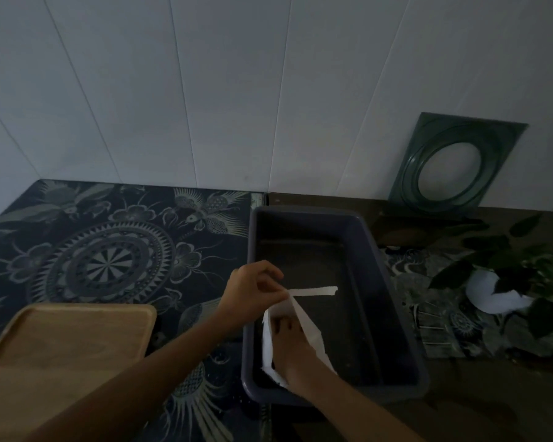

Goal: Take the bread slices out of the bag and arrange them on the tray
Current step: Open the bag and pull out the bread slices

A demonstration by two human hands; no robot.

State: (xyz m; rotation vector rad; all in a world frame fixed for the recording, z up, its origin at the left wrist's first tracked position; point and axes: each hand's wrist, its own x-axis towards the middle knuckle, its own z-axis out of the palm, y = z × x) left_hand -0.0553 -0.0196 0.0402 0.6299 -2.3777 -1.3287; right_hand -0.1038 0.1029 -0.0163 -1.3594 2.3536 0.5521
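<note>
Patterned cloth (103, 250) covers the counter under a dark plastic tub (393, 295), over which the white bag (310, 333) hangs open. Left hand (253, 291) pinches the bag's upper edge; right hand (292, 349) reaches inside, its grip hidden. Wooden tray (67, 342) lies bare at left. Bread is unseen.

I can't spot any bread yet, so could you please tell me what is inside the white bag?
The right hand reaches into the white plastic bag, whose mouth the left hand holds open. The bag hides any bread.
</note>
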